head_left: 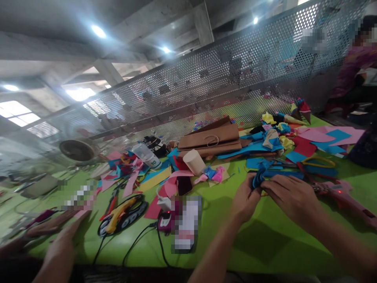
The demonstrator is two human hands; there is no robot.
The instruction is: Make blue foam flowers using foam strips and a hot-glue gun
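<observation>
There are two glue guns (one yellow, one pink), one table fan, one clear cup, one white roll, one held blue curl; paper scraps defy counting.

Blue paper, curved into layered folds (partly hidden), held above tabletop

Right of the middle of the frame, you are pinching a folded blue paper with your left hand and your right hand. A pink glue gun is lying at the lower right, its red light glowing. Big brown paper is lying near the center. At the lower left, another person's hands are showing over the green table.
</observation>
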